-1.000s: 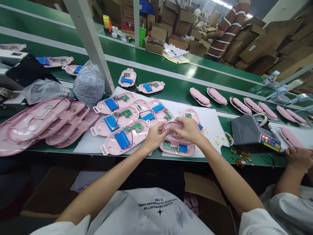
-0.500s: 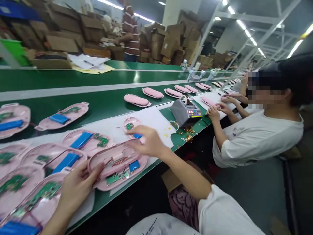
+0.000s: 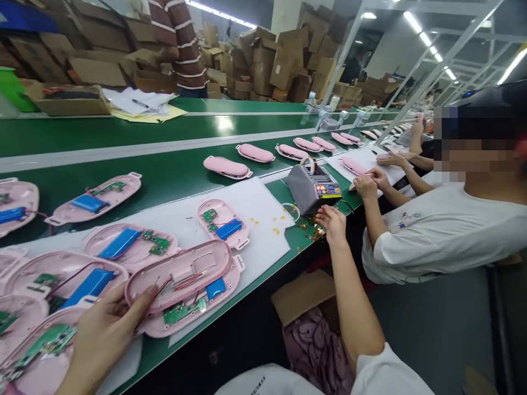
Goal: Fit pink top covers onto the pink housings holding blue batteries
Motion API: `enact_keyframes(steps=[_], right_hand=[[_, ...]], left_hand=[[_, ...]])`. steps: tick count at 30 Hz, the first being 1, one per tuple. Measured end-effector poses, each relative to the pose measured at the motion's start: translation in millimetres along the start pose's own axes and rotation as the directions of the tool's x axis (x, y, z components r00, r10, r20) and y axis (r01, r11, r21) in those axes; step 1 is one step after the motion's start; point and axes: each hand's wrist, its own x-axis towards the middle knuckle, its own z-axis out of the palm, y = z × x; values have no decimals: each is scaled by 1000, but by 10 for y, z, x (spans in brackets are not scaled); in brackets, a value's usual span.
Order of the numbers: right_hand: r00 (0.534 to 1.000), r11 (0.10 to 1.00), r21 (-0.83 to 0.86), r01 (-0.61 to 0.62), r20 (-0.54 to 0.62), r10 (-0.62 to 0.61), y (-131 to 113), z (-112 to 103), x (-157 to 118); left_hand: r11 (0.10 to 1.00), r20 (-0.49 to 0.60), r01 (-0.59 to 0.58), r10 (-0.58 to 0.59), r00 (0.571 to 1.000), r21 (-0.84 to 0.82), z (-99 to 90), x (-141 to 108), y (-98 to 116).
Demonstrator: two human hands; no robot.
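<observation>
My left hand (image 3: 105, 332) grips the left end of a pink shell half (image 3: 185, 272) with thin red wires inside. That piece is held just over another pink shell (image 3: 158, 327) with a green circuit board and a blue battery. My right hand (image 3: 332, 224) is at the front of the grey tape dispenser (image 3: 313, 189), fingers bent and close together; what they hold, if anything, is too small to tell. Behind the held shell, a small pink shell (image 3: 224, 204) with a board and blue battery lies on the white sheet (image 3: 263, 219).
Several open pink shells (image 3: 132, 241) crowd the left. Closed pink units (image 3: 228, 166) line the green bench (image 3: 173, 181). A co-worker's hands (image 3: 366, 185) work right of the dispenser. Amber scraps (image 3: 317, 231) lie below it. An open carton (image 3: 304, 296) stands under the bench edge.
My right hand has left the pink shell and moved right to the tape dispenser. My left hand still holds the shell. The view has shifted slightly, and the person behind the bench appears further left.
</observation>
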Motion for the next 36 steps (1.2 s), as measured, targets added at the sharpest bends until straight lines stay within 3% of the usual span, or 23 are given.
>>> enact_keyframes(steps=[2, 4, 5, 6, 7, 9, 11, 12, 13, 15, 17, 20, 22, 23, 26, 28, 29, 32, 36], right_hand=[[1000, 1000, 1, 12, 22, -12, -72, 24, -241], [982, 993, -44, 106, 160, -98, -178, 188, -577], [941, 977, -85, 196, 296, -163, -241, 337, -770], [855, 942, -122, 312, 469, -223, -304, 528, -975], [716, 885, -134, 446, 647, -263, -361, 751, -1186], [354, 720, -76, 690, 903, -244, -429, 1233, -1590], [34, 516, 41, 855, 990, -134, -400, 1660, -1908], [-73, 413, 94, 906, 995, -67, -354, 1821, -2016], [-135, 318, 130, 939, 991, -5, -296, 1940, -2089], [-163, 170, 151, 974, 985, 58, -179, 2063, -2152], [-142, 68, 138, 988, 988, 63, -99, 2083, -2160], [-145, -20, 146, 989, 987, 70, -55, 2068, -2181], [-134, -32, 137, 990, 989, 65, -60, 2079, -2208], [-101, -20, 102, 995, 994, 50, -70, 2094, -2215], [107, 68, -104, 992, 994, -38, -123, 2153, -2158], [184, 165, -180, 970, 983, -12, -158, 2181, -2050], [187, 212, -190, 959, 982, 34, -169, 2188, -1986], [138, 300, -170, 939, 983, 123, -171, 2173, -1824], [61, 259, -59, 964, 998, -1, -224, 2040, -1816]], left_hand=[[1000, 3, -7, 7, 1000, -8, 8, -50, -55], [994, 37, -16, 20, 999, -106, 19, -107, -84], [981, 62, -6, 18, 998, -195, 26, -131, -89], [958, 106, 23, 8, 994, -285, 33, -149, -90], [930, 128, 53, -6, 992, -363, 42, -163, -87], [870, 167, 101, -22, 986, -482, 58, -186, -72], [808, 196, 122, -8, 981, -576, 77, -208, -60], [773, 209, 126, 9, 978, -621, 89, -217, -60], [739, 218, 129, 25, 976, -661, 103, -225, -67], [688, 216, 130, 40, 976, -714, 138, -231, -98], [664, 202, 125, 41, 979, -737, 177, -227, -139], [641, 184, 102, 62, 981, -761, 226, -216, -185], [634, 175, 88, 76, 982, -769, 247, -215, -196], [635, 171, 82, 81, 982, -768, 255, -219, -198], [648, 128, 39, 91, 988, -761, 268, -247, -200], [682, 85, -7, 102, 991, -731, 267, -272, -204], [711, 62, -29, 102, 993, -702, 263, -281, -206], [824, -6, -103, 120, 993, -557, 237, -278, -208], [862, 4, -218, 247, 969, -458, 195, -234, -199]])
